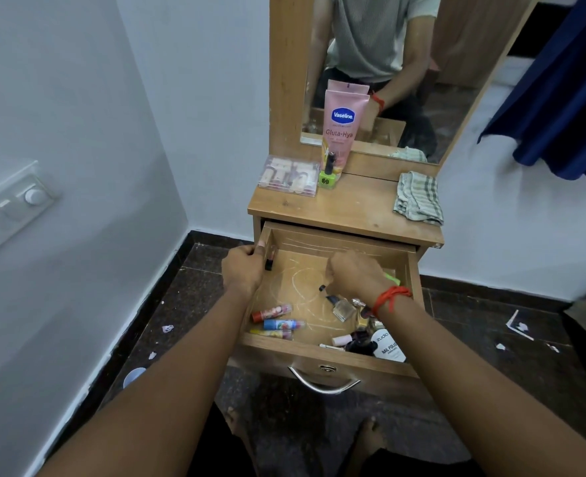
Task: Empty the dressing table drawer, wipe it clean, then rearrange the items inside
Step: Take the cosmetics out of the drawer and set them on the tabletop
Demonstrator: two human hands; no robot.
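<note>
Both forearms reach forward from the bottom edge over the open drawer (336,239), which is pulled out of the dressing table (346,210) toward the person. Left hand (244,270) grips the drawer's left side wall, fingers curled outside and thumb over the rim, just beside a small dark stick (269,260) standing against the inner wall. Right hand (355,273) is low inside the drawer near its right back part, fingers curled under. A neon green thing (393,279) pokes out behind it, and I cannot tell if the hand holds it. Red thread (389,297) is tied on the right wrist. Three lip balm sticks (273,311) lie together at the front left. A jumble at the front right includes a small glass bottle (342,309), a pink nail polish (341,340) and a nail polish remover bottle (389,346). The drawer floor has pale scratchy marks. A metal handle (324,383) sits on the drawer front. On the tabletop are a clear box (289,176), a green bottle (327,179), a pink tube (340,130) leaning on the mirror (405,80), and a striped cloth (419,198) at the right edge.
</note>
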